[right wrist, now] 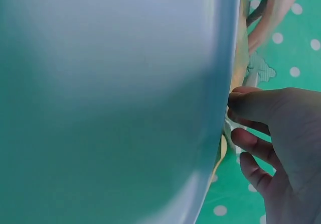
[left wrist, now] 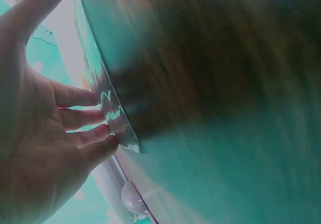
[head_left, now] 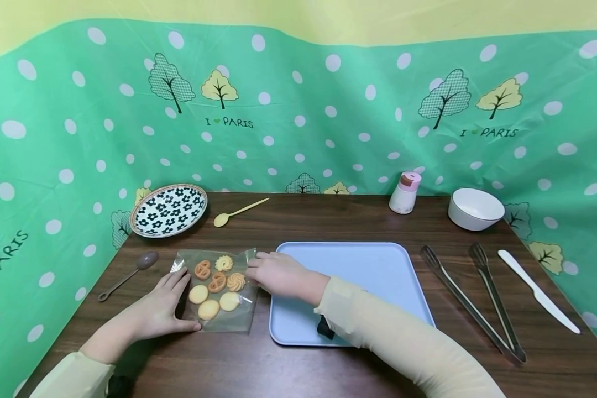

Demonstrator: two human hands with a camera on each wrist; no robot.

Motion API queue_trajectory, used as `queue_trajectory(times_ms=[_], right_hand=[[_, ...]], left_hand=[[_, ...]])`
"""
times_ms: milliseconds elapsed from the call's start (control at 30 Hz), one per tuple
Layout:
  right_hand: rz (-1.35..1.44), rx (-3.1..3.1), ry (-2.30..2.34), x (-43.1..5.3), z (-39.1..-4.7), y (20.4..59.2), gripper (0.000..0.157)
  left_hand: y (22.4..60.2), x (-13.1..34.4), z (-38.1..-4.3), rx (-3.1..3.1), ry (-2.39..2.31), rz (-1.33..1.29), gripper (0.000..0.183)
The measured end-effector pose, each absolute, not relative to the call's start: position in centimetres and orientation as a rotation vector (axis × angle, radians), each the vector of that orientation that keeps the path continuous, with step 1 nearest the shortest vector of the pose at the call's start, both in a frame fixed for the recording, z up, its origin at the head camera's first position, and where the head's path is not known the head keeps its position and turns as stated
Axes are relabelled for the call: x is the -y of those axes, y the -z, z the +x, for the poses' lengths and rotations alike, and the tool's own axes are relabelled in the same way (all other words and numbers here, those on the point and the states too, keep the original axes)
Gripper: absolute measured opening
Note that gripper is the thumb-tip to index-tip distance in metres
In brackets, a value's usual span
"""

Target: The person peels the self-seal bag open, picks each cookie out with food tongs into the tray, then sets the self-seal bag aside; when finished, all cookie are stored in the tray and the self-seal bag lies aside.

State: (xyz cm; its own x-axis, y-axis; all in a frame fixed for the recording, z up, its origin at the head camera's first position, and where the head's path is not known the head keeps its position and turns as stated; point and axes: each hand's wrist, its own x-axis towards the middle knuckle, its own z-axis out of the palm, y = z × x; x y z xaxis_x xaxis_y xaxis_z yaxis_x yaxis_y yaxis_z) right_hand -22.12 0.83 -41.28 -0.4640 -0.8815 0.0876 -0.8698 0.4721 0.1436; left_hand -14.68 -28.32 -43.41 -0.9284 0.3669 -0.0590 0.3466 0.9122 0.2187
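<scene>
A clear bag (head_left: 239,324) of cookies lies flat on the dark wooden table, left of the blue tray. Inside show pretzel-shaped cookies (head_left: 217,282), swirled cookies (head_left: 236,282) and plain round cookies (head_left: 208,309). My left hand (head_left: 161,309) rests along the bag's left edge, thumb spread toward its lower corner. In the left wrist view its straight fingertips touch the bag's shiny edge (left wrist: 113,111). With thumb and forefinger, my right hand (head_left: 281,275) pinches the bag's upper right edge; its other fingers are bent in the right wrist view.
My right forearm crosses the blue tray (head_left: 348,260). Behind stand a flower-patterned plate (head_left: 169,210), a yellow spoon (head_left: 239,211), a pink-topped shaker (head_left: 404,193) and a white bowl (head_left: 470,215). Tongs (head_left: 470,304) and a white knife (head_left: 539,293) lie right, a brown spoon (head_left: 134,272) left.
</scene>
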Motion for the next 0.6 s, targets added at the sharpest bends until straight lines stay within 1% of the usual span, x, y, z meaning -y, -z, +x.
queue_trajectory(times_ms=[267, 433, 600], right_hand=[[1.539, 2.558, 0.003, -1.9, -22.2, 41.4, 0.004], [1.545, 2.586, -0.015, -2.4, -22.3, 41.5, 0.007], [1.552, 2.6, 0.0, -2.5, -22.5, 41.3, 0.019]], left_hand=[[43.3, 28.5, -14.6, -2.973, -0.316, 0.54, 0.12], [43.2, 28.3, -14.7, -2.98, -0.323, 0.553, 0.118], [43.3, 28.2, -14.7, -2.971, -0.325, 0.55, 0.118]])
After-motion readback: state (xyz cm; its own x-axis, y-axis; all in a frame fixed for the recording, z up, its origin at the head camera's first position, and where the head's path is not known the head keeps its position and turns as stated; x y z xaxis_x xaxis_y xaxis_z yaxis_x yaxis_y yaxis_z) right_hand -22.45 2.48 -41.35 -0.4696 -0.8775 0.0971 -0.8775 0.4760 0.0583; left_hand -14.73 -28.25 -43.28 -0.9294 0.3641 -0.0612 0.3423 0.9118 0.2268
